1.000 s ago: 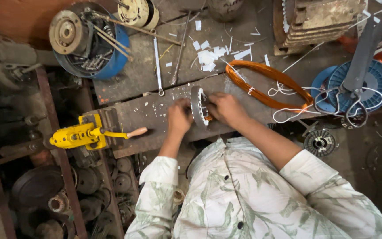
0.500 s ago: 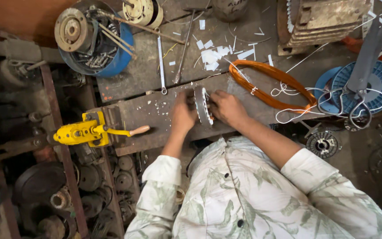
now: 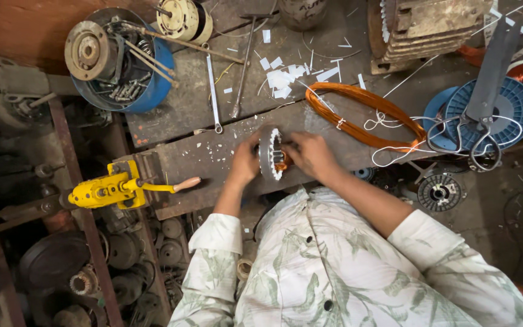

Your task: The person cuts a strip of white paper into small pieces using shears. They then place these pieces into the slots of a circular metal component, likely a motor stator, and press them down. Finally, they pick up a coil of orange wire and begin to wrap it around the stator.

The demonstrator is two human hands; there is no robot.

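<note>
My left hand [image 3: 244,165] and right hand [image 3: 311,155] pinched the round grey toothed metal stator core [image 3: 270,154] upright on the worn wooden bench [image 3: 201,151]; I judged winding work underway, needing steady fingers.

I find no package, printed label, sign or screen anywhere in my head view. The nearest candidates are the small white paper slips [image 3: 282,75] scattered on the wooden bench [image 3: 195,109] beyond my hands; they are plain rectangular strips, lying loose, flat and partly overlapping, and any marking on them is too small for me to tell.
</note>
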